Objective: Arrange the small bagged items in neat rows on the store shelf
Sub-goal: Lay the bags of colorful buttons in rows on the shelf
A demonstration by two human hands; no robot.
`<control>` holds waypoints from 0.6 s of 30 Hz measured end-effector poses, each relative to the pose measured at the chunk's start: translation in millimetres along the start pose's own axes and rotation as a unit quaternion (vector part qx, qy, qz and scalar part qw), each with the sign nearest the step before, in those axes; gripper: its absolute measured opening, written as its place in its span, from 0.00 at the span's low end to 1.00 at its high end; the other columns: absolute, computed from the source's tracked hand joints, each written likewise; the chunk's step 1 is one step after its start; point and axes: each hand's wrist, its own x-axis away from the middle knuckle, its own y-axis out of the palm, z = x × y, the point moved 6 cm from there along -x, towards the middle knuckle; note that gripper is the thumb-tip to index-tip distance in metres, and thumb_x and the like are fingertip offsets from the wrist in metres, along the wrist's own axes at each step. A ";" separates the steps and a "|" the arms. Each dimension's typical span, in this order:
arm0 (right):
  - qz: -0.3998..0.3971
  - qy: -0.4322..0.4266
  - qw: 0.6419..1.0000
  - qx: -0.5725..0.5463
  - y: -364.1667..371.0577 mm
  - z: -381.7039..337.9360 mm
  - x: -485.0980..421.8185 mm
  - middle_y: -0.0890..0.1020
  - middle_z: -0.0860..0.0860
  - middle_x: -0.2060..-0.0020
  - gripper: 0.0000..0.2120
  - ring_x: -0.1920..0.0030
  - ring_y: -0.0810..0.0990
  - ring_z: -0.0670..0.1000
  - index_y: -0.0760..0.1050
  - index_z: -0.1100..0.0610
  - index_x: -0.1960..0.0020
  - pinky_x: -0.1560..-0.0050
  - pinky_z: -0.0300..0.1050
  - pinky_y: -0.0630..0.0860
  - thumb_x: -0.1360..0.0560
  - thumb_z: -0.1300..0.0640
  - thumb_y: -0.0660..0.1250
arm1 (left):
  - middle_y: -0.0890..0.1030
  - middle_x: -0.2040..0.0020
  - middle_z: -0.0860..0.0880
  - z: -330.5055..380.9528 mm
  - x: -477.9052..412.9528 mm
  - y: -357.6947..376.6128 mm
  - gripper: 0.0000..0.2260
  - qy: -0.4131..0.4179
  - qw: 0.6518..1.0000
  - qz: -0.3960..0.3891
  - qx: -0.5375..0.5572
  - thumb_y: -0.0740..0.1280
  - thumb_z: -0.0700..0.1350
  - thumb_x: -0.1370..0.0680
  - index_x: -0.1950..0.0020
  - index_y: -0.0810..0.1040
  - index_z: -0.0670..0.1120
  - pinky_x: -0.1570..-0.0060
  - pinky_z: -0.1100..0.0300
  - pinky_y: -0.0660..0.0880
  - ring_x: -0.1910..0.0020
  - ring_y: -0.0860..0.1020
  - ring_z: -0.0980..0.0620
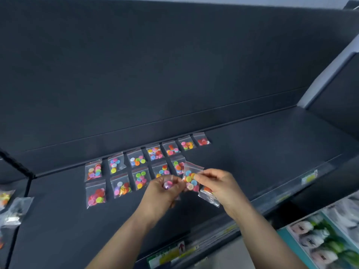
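Shelf, dark, one level; button bags laid flat, left of centre frame. Back row: seven bags along the rear wall, evenly spaced. Front row: five bags just below the back row, unfinished at its right end. Held bag: clear, mixed buttons, raised and tilted just right of the front row's last bag. Right hand pinches its right edge between thumb and fingertip, with a spare bag tucked under the palm. Left hand: fingers curled round a lilac-button bag, fingertips near the held bag's left edge; contact cannot be told. Step in hand, as I judge it: readying one bag for the sixth front-row place. Next move calls for laying it flat, square with its neighbour, keeping the same gap. Price rail at the shelf front; flower-printed packs, lower right.
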 end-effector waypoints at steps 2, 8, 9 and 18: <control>0.014 0.008 1.000 0.008 -9.2 3.2 -10.8 0.86 0.50 0.64 0.04 0.63 0.84 0.45 0.84 0.56 0.59 0.64 0.35 0.77 0.32 0.57 0.76 | 0.75 0.70 0.48 -3.9 -9.6 5.8 0.08 -0.005 1.000 -0.009 -0.022 0.67 0.42 0.22 0.59 0.81 0.40 0.71 0.62 0.68 0.72 0.71 0.55; 0.028 0.013 0.999 0.040 -41.2 8.6 -60.0 0.86 0.51 0.63 0.03 0.63 0.84 0.45 0.84 0.57 0.57 0.67 0.32 0.76 0.30 0.59 0.75 | 0.82 0.58 0.51 -10.5 -36.8 11.2 0.04 -0.001 0.994 0.076 -0.084 0.69 0.41 0.24 0.55 0.82 0.49 0.67 0.68 0.75 0.70 0.76 0.61; 0.021 0.010 0.998 0.058 -43.3 9.2 -70.5 0.86 0.51 0.62 0.02 0.61 0.84 0.45 0.84 0.57 0.56 0.65 0.33 0.76 0.29 0.59 0.74 | 0.82 0.57 0.52 -10.3 -39.9 13.0 0.06 0.008 0.990 0.091 -0.105 0.69 0.41 0.24 0.53 0.81 0.53 0.66 0.69 0.75 0.70 0.77 0.61; -0.019 -0.080 0.977 0.196 -32.4 13.2 -139.9 0.82 0.46 0.61 0.06 0.61 0.80 0.45 0.78 0.50 0.54 0.61 0.34 0.74 0.29 0.58 0.73 | 0.74 0.45 0.67 -15.1 -59.7 20.7 0.10 0.093 0.909 0.224 -0.338 0.68 0.45 0.24 0.45 0.82 0.57 0.54 0.68 0.73 0.49 0.78 0.62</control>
